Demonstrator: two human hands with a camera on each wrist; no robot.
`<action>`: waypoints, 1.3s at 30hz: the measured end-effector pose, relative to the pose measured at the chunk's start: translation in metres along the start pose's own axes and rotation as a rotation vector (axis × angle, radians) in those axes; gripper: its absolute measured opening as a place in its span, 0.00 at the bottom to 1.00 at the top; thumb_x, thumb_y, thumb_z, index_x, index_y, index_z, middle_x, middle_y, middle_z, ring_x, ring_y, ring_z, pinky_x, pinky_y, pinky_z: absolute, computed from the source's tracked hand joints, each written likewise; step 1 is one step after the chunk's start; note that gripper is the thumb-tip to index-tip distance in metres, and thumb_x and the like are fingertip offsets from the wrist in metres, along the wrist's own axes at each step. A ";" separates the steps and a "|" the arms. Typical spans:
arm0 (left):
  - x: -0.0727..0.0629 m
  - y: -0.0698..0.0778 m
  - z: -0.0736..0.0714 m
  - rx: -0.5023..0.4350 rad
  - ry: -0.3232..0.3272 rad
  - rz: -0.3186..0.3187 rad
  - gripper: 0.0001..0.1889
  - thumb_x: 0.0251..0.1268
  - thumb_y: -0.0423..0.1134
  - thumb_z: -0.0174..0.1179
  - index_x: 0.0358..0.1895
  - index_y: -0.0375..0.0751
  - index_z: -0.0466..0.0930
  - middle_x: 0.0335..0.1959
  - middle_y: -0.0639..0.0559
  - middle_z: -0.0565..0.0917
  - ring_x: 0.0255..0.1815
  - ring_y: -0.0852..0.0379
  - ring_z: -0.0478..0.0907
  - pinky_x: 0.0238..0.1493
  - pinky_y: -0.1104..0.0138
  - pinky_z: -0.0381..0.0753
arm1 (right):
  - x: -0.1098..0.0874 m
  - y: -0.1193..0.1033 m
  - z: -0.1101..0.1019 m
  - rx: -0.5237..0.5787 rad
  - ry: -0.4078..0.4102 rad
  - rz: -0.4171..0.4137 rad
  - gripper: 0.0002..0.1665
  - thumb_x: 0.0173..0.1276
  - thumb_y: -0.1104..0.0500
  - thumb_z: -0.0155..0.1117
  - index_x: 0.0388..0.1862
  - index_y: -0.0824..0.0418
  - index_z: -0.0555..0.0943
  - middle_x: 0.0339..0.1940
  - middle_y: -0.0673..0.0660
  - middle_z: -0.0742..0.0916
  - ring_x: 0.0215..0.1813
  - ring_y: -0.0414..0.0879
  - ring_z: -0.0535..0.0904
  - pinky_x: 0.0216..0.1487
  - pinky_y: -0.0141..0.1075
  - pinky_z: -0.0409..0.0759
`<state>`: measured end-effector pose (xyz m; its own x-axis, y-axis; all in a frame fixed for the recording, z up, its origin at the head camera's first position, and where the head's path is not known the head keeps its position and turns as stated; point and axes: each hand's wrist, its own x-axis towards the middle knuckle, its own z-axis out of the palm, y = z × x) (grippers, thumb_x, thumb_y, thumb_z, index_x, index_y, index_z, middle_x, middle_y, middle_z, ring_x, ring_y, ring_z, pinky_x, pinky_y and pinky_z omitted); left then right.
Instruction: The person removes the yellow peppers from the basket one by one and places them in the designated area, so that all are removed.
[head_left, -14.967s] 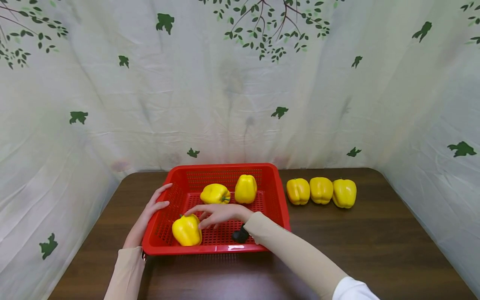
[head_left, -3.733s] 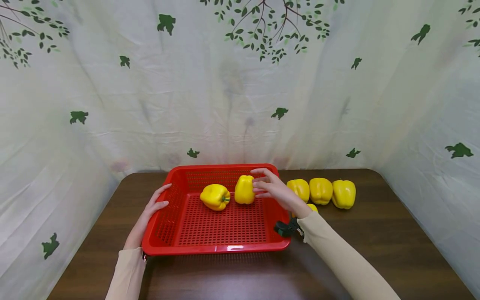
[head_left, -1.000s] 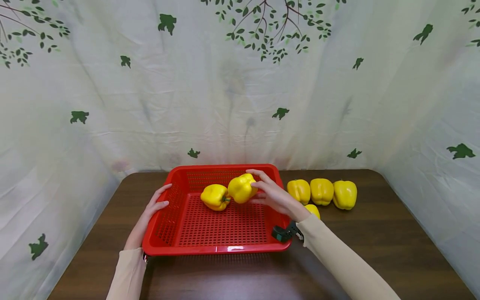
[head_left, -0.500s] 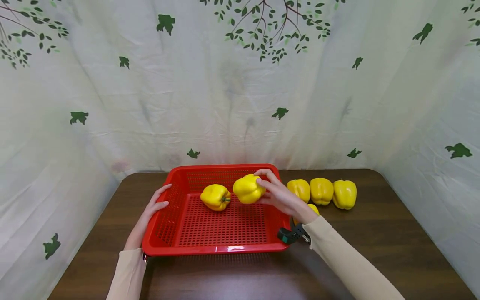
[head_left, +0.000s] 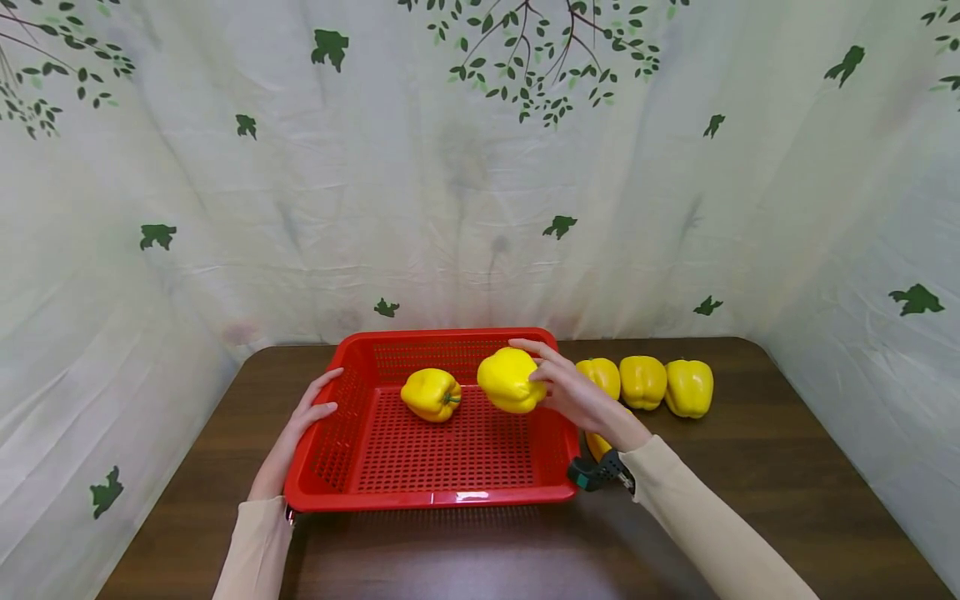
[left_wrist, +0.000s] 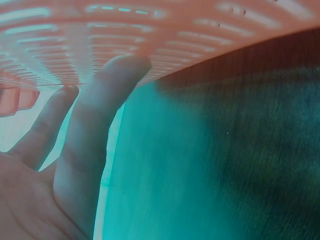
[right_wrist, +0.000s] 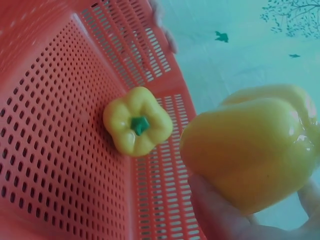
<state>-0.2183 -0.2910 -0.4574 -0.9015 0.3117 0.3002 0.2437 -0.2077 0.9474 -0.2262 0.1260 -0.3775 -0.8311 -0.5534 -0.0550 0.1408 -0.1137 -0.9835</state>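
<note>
My right hand (head_left: 573,392) grips a yellow bell pepper (head_left: 510,381) above the right part of a red perforated basket (head_left: 427,502). In the right wrist view that bell pepper (right_wrist: 245,145) hangs tilted on my fingers. A second bell pepper (head_left: 431,395) lies on its side on the basket floor, its green stem facing right. My left hand (head_left: 296,425) holds the basket's left rim. Fingers (left_wrist: 95,120) of that hand touch the slotted outer wall (left_wrist: 195,50) in the left wrist view; part of the hand is hidden there.
Right of the basket three bell peppers (head_left: 642,382) stand in a row on the dark wooden table (head_left: 765,467). Another bell pepper (head_left: 597,446) is mostly hidden behind my right wrist. A white leaf-patterned curtain (head_left: 465,208) stands behind and at both sides.
Earlier, a bell pepper left the basket's front left and one appeared on the table at right. The right hand has since taken another and moved it rightward. The left hand stays put.
</note>
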 end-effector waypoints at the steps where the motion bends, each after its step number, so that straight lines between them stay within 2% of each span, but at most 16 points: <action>1: -0.001 0.000 0.000 -0.001 -0.002 -0.006 0.29 0.71 0.25 0.35 0.68 0.57 0.66 0.55 0.55 0.72 0.48 0.60 0.75 0.45 0.70 0.78 | -0.001 0.000 -0.001 0.002 -0.005 -0.005 0.36 0.67 0.63 0.45 0.75 0.58 0.55 0.68 0.61 0.64 0.58 0.54 0.67 0.54 0.45 0.73; 8: -0.003 0.002 0.000 -0.005 -0.012 -0.043 0.27 0.74 0.29 0.35 0.70 0.56 0.62 0.56 0.54 0.70 0.49 0.59 0.74 0.46 0.68 0.78 | -0.008 -0.003 -0.007 0.001 -0.003 -0.030 0.33 0.66 0.64 0.46 0.71 0.59 0.57 0.65 0.61 0.65 0.58 0.55 0.66 0.52 0.43 0.73; 11: -0.004 0.002 0.000 -0.002 -0.019 -0.035 0.27 0.74 0.28 0.34 0.70 0.56 0.62 0.56 0.54 0.71 0.49 0.60 0.74 0.46 0.68 0.78 | -0.011 -0.003 -0.010 0.006 0.010 -0.042 0.31 0.67 0.63 0.48 0.69 0.57 0.58 0.63 0.61 0.65 0.58 0.55 0.66 0.52 0.42 0.73; 15: -0.001 0.001 0.001 0.024 0.000 0.005 0.29 0.71 0.24 0.35 0.68 0.57 0.66 0.55 0.56 0.72 0.48 0.61 0.74 0.45 0.71 0.77 | -0.016 -0.002 -0.014 0.008 0.038 -0.055 0.28 0.69 0.62 0.49 0.67 0.56 0.59 0.62 0.61 0.66 0.55 0.54 0.68 0.51 0.41 0.73; 18: 0.000 0.000 0.001 0.030 0.014 0.011 0.31 0.69 0.23 0.35 0.66 0.59 0.68 0.55 0.57 0.73 0.48 0.62 0.74 0.44 0.72 0.77 | -0.020 -0.002 -0.018 -0.011 0.066 -0.061 0.27 0.71 0.61 0.50 0.67 0.55 0.58 0.60 0.62 0.67 0.53 0.54 0.70 0.50 0.42 0.73; 24: -0.002 0.001 0.001 0.033 0.014 -0.013 0.29 0.71 0.26 0.36 0.67 0.59 0.67 0.55 0.56 0.72 0.48 0.61 0.74 0.45 0.71 0.77 | -0.029 -0.003 -0.026 -0.050 0.110 -0.067 0.28 0.72 0.58 0.51 0.68 0.51 0.58 0.59 0.63 0.70 0.53 0.55 0.70 0.51 0.44 0.72; 31: 0.000 0.000 0.001 0.045 0.022 0.014 0.31 0.68 0.23 0.36 0.66 0.59 0.69 0.55 0.58 0.72 0.48 0.63 0.73 0.45 0.73 0.75 | -0.037 -0.003 -0.035 -0.087 0.152 -0.042 0.30 0.71 0.57 0.51 0.69 0.49 0.57 0.63 0.62 0.67 0.58 0.57 0.67 0.55 0.48 0.70; 39: 0.001 -0.002 0.000 0.052 0.014 0.036 0.32 0.67 0.22 0.36 0.65 0.61 0.70 0.54 0.59 0.73 0.48 0.63 0.73 0.45 0.74 0.74 | -0.046 -0.001 -0.044 -0.075 0.151 -0.034 0.36 0.67 0.61 0.50 0.73 0.51 0.54 0.64 0.63 0.64 0.58 0.58 0.66 0.54 0.49 0.71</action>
<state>-0.2193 -0.2902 -0.4588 -0.8966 0.2916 0.3333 0.2944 -0.1698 0.9405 -0.2119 0.1882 -0.3811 -0.9070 -0.4190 -0.0416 0.0757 -0.0651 -0.9950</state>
